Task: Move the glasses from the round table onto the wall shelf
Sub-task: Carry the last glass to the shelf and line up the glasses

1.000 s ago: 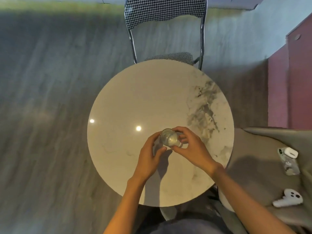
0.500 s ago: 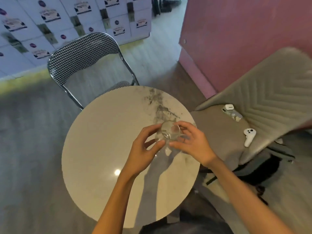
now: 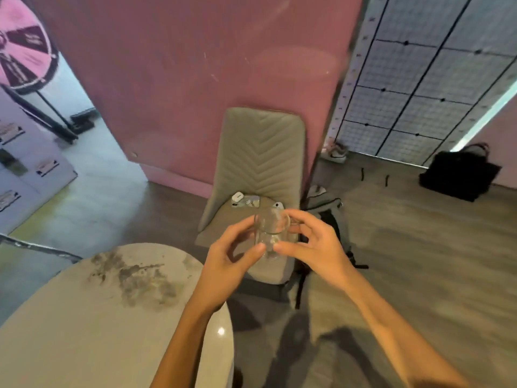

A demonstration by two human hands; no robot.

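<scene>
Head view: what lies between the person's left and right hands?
A clear glass, gripped by the left hand and the right hand together, held in the air beyond the round table. The head view shows it.

Person's arms, head view: both forearms (image 3: 391,317) are showing bare along their whole visible length, from the lower frame edge to the wrists, each narrowing steadily toward the wrist. The left grip (image 3: 223,264) and the right grip (image 3: 321,247) are likewise showing bare, with long, slender fingers (image 3: 305,217). Motion blur is softening the fingertips (image 3: 258,247), so finer detail such as the nails is not resolving.
</scene>
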